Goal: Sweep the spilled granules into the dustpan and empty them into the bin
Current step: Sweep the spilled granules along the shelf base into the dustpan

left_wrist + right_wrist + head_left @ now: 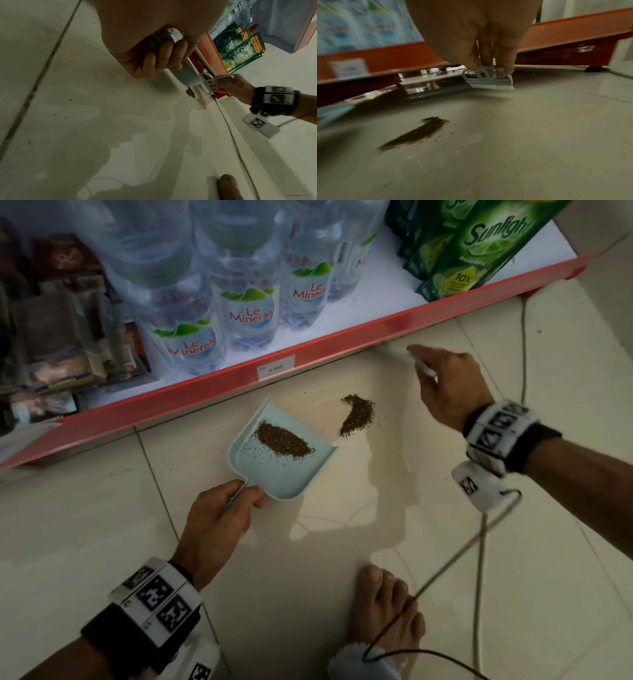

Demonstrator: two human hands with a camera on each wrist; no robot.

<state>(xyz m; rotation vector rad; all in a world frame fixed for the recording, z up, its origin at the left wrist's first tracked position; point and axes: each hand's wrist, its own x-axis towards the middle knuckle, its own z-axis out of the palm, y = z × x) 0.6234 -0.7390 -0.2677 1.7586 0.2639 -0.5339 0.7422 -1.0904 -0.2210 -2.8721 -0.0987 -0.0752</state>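
A pale blue dustpan [274, 470] lies flat on the tiled floor with a heap of brown granules [284, 440] inside it. My left hand [222, 508] grips its handle [171, 36] at the near corner. A second streak of granules [356, 416] lies on the floor just right of the pan's mouth; in the right wrist view these granules [418, 132] look smeared. My right hand [442, 381] holds a small pale blue brush [488, 81] with white bristles, lifted above the floor near the shelf edge, up and right of the loose granules.
A red-edged low shelf [308, 347] runs along the far side, holding water bottles [250, 313] and green Sunlight pouches [479, 244]. A bare foot [387, 611] stands near the bottom. Thin cables [479, 542] trail over the tiles at right. No bin is in view.
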